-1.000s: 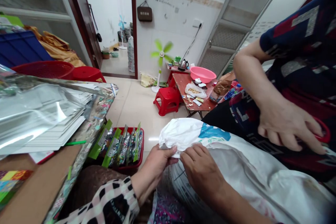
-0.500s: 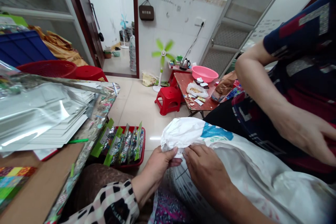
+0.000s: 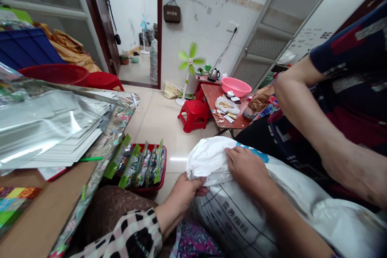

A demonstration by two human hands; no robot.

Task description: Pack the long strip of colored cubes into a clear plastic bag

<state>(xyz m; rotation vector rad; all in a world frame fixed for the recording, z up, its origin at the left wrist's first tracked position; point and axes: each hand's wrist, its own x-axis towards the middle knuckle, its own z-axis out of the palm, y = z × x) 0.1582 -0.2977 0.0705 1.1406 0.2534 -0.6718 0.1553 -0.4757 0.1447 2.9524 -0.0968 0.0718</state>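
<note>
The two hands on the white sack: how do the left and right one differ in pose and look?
The left hand pinches the edge of the white sack between thumb and fingers; the right hand lies back-up on it, its grip unclear. The right hand is beside the blue print, the left hand farther from it. A checked sleeve reaches near the left wrist; the right wrist is bare. Both touch the sack.

White sack (image 3: 217, 205), bulging, creased; dark characters and lines printed on side, blue print above. Crumpled end at 6 o'clock, body stretching toward 4.
</note>
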